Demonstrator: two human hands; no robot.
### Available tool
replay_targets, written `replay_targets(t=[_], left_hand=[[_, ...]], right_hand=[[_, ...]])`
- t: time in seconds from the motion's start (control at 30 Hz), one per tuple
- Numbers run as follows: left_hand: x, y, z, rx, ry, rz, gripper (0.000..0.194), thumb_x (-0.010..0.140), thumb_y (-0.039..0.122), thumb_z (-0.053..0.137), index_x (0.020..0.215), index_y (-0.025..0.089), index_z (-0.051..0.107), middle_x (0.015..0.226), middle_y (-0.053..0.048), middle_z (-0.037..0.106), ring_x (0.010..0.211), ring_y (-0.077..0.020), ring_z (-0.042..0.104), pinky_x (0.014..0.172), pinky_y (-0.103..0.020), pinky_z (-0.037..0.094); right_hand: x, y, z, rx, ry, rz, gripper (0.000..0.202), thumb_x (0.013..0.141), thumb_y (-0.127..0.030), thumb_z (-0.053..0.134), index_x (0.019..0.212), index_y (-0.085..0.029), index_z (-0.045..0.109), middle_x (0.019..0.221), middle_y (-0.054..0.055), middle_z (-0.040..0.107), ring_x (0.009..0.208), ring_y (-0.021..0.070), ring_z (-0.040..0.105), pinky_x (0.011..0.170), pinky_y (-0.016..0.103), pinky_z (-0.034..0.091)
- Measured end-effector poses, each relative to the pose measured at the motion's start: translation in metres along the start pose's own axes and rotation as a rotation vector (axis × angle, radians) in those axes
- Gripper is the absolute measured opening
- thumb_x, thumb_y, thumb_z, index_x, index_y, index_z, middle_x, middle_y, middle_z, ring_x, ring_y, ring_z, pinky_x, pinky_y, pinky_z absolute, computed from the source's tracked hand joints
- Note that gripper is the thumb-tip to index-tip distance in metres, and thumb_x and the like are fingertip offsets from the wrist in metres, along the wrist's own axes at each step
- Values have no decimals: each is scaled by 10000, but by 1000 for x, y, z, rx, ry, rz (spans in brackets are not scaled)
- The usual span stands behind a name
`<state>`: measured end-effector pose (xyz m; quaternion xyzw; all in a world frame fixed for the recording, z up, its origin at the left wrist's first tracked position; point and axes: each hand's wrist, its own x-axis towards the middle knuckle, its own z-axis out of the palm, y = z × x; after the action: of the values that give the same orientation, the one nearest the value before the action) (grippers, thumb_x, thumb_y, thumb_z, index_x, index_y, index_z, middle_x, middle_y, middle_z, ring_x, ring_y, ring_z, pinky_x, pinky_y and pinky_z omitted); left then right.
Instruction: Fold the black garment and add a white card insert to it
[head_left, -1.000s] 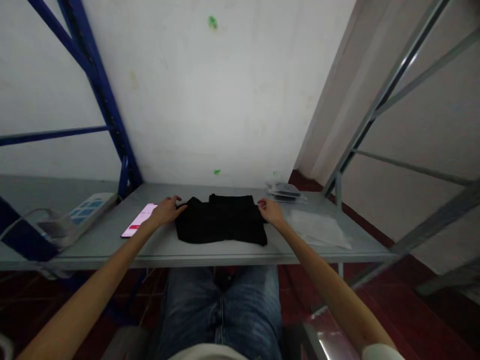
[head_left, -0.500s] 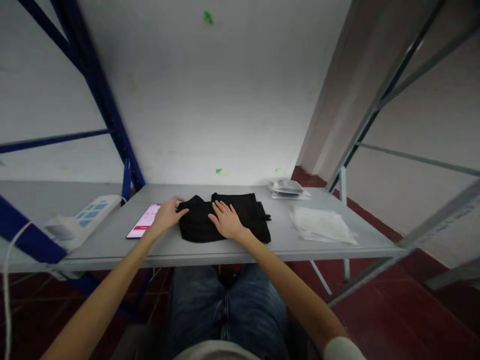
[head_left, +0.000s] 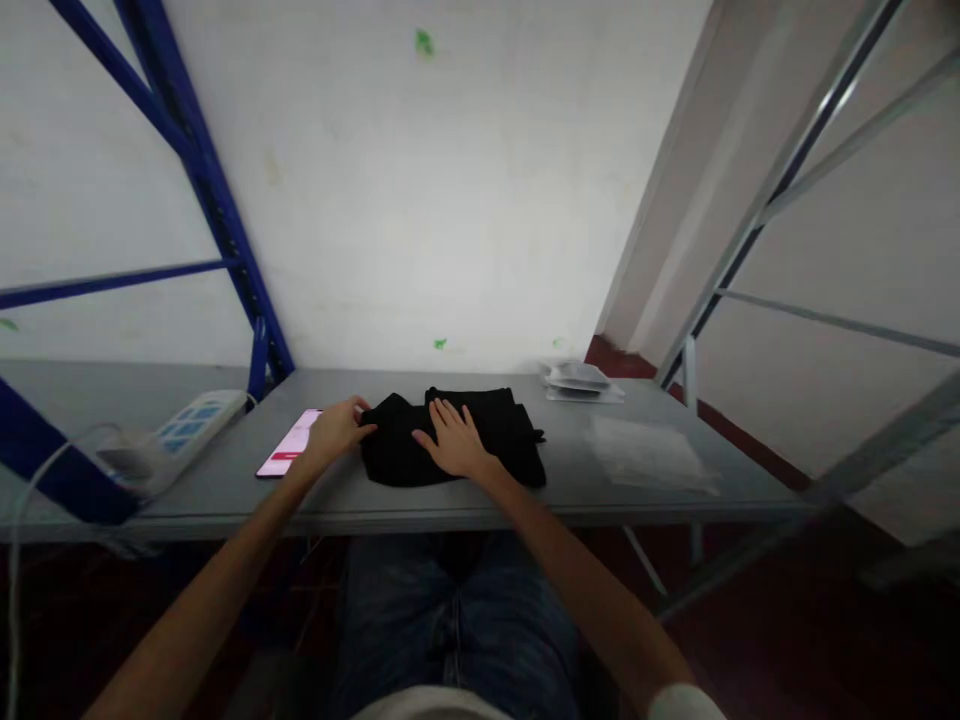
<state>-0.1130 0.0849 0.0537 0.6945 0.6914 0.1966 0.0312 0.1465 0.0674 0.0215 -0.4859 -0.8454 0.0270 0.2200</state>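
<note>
The folded black garment (head_left: 454,440) lies in the middle of the grey worktop (head_left: 375,495), straight ahead of the seated person. The right hand (head_left: 452,443) rests flat on top of it, fingers spread wide and palm down, gripping nothing. The left hand (head_left: 339,427) sits at the garment's left edge, fingers curled loosely against the cloth; I cannot tell whether it pinches the fabric or only touches it.

Just beyond the left hand, to its outer side, a phone (head_left: 291,455) lies with its screen lit, and further out a power strip (head_left: 180,435) with its cable. Well off to the right of the right hand are a flat clear plastic bag (head_left: 649,458) and, further back, a small stack of packets (head_left: 581,380).

To press it well, I would judge the flat palm should sweep outward from the centre while the left hand pins the edge, so the layers do not slide or bunch.
</note>
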Motion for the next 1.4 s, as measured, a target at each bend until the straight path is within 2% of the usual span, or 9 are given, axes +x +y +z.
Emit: replay_targets(t=[0.37,0.53,0.67,0.87,1.1,1.2,1.3,1.33,1.4], left_hand=[[5,19,-13,-139,93,97,403,791,292,662,1189,235,631,832,-3,710,828,-236,699,778,-340,518],[23,38,-21,-551,50,-89,484,670,251,757,1128,200,607,878,-13,688,757,-201,695,682,-320,573],[35,75,-20,-873,107,-159,543,612,226,818,1100,188,583,925,-24,679,772,-179,692,651,-293,577],[39,142,7,-799,126,-34,495,637,136,790,1071,213,567,870,7,671,763,-166,680,689,-286,557],[15,200,54,-767,40,121,440,658,158,837,1019,218,594,743,25,673,725,-174,673,743,-307,538],[-2,195,53,-736,111,181,274,846,316,734,1068,229,599,759,2,690,750,-190,689,779,-318,535],[-16,163,40,-497,272,82,243,972,416,550,1106,223,613,830,-57,717,832,-242,713,799,-350,521],[-20,150,35,-361,270,15,302,974,483,532,1079,217,632,855,-88,725,872,-284,718,787,-373,516],[-25,126,28,-135,101,-60,452,901,654,576,916,213,673,898,-141,741,944,-361,717,772,-400,509]], right_hand=[[4,-11,21,50,11,35,891,1029,-733,255,1626,-73,310,1677,194,314,1578,298,256,1286,537,137],[3,-11,19,67,15,33,998,975,-812,308,1622,-52,305,1672,209,315,1579,307,251,1289,543,127],[3,-15,16,77,20,39,1048,936,-853,347,1625,-66,307,1664,221,328,1579,311,255,1290,533,128],[-23,-3,1,28,72,72,1118,895,-873,425,1591,0,354,1634,277,353,1565,347,283,1291,512,142],[-75,54,-38,-91,199,176,920,989,-712,460,1593,-25,364,1598,272,424,1526,365,360,1248,533,275],[-84,76,-49,-116,265,183,786,1039,-609,427,1596,-58,368,1585,254,456,1511,349,390,1224,540,324],[-87,91,-53,-118,302,215,683,1068,-522,393,1573,-63,410,1555,243,500,1480,331,438,1204,517,365],[-87,94,-54,-115,305,229,664,1073,-500,383,1560,-52,427,1547,244,509,1472,330,449,1201,510,372],[-85,97,-54,-107,303,248,639,1078,-467,366,1535,-29,456,1539,247,518,1462,332,460,1200,502,376]])
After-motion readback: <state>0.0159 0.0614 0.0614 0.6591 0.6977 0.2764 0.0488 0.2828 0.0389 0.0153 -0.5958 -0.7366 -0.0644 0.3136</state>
